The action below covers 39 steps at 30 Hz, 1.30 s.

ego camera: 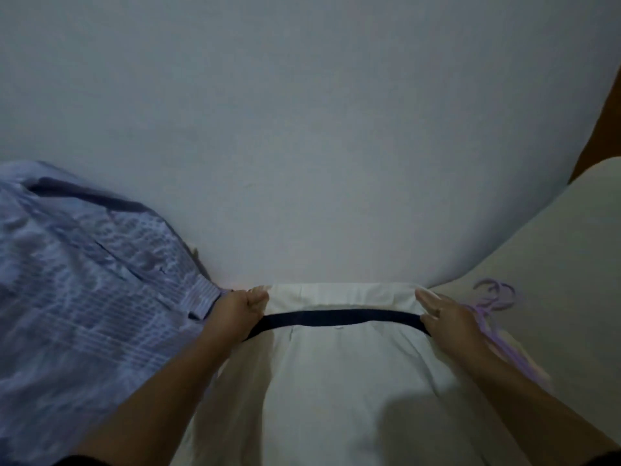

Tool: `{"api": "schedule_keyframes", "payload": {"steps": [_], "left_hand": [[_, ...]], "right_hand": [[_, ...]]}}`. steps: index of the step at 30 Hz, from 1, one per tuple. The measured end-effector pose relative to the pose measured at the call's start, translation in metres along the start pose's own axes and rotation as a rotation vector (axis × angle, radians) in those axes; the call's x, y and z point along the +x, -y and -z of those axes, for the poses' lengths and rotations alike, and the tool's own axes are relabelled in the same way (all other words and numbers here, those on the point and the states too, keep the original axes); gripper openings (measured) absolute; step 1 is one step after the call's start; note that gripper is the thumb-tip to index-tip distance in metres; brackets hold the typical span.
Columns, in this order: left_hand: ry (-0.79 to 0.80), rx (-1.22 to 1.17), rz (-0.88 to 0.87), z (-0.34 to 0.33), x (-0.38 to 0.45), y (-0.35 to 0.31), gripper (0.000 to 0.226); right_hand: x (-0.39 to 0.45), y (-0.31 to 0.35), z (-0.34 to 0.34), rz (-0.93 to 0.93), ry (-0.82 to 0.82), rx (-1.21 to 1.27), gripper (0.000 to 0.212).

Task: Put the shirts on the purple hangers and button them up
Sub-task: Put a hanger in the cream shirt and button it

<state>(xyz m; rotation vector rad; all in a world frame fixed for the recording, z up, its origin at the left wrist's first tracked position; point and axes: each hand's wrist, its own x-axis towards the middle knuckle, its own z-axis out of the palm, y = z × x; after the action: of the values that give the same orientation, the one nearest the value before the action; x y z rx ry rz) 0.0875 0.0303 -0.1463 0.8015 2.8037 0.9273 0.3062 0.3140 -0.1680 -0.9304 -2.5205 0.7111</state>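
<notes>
Hands hold the white shirt [336,381] stretched flat by its collar [339,295]: the left hand [239,309] pinches one collar end and the right hand [443,314] pinches the other, probably to square it for a hanger. Purple hangers [494,299] lie just beside the right hand. A blue striped shirt [84,264] lies at left. No label or writing is legible.

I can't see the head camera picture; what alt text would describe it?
Two hands, left hand and right hand, grip the collar ends of a white shirt with a dark inner band. A blue checked shirt lies to the left, purple hangers to the right.
</notes>
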Motion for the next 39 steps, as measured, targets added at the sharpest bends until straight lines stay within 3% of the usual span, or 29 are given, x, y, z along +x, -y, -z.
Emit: {"api": "schedule_keyframes", "payload": {"steps": [4, 8, 10, 12, 16, 19, 22, 25, 29, 33, 39], "left_hand": [[0.068, 0.065, 0.006, -0.062, 0.037, 0.04, 0.032], [0.089, 0.256, -0.096, -0.112, 0.048, 0.077, 0.022], [0.096, 0.262, -0.172, -0.132, 0.046, 0.089, 0.024], [0.006, 0.369, -0.15, -0.136, 0.038, 0.083, 0.005], [-0.071, 0.473, 0.036, -0.128, 0.017, 0.044, 0.062], [-0.016, 0.396, -0.031, -0.139, 0.001, 0.016, 0.06], [0.066, 0.286, -0.11, -0.163, -0.027, -0.009, 0.048], [0.165, 0.341, -0.177, -0.192, -0.057, -0.023, 0.033], [0.224, 0.425, -0.2, -0.213, -0.071, -0.021, 0.056], [0.251, 0.398, -0.173, -0.219, -0.072, -0.025, 0.055], [0.233, 0.4, -0.156, -0.224, -0.073, -0.021, 0.056]], "right_hand": [[0.03, -0.03, -0.053, -0.045, 0.146, -0.048, 0.056], [0.036, -0.062, -0.099, -0.119, 0.32, -0.187, 0.069], [0.037, -0.07, -0.11, -0.129, 0.351, -0.178, 0.062], [0.037, -0.074, -0.113, -0.102, 0.286, -0.129, 0.052], [0.022, -0.079, -0.109, 0.002, 0.08, -0.156, 0.034], [0.004, -0.085, -0.098, 0.058, -0.068, -0.194, 0.022], [-0.019, -0.089, -0.077, 0.037, -0.124, -0.33, 0.03], [-0.038, -0.102, -0.054, -0.05, -0.155, -0.403, 0.04], [-0.054, -0.126, -0.036, -0.133, -0.102, -0.578, 0.064], [-0.06, -0.141, -0.031, -0.238, 0.005, -0.547, 0.088], [-0.053, -0.143, -0.035, -0.283, -0.008, -0.432, 0.082]]}}
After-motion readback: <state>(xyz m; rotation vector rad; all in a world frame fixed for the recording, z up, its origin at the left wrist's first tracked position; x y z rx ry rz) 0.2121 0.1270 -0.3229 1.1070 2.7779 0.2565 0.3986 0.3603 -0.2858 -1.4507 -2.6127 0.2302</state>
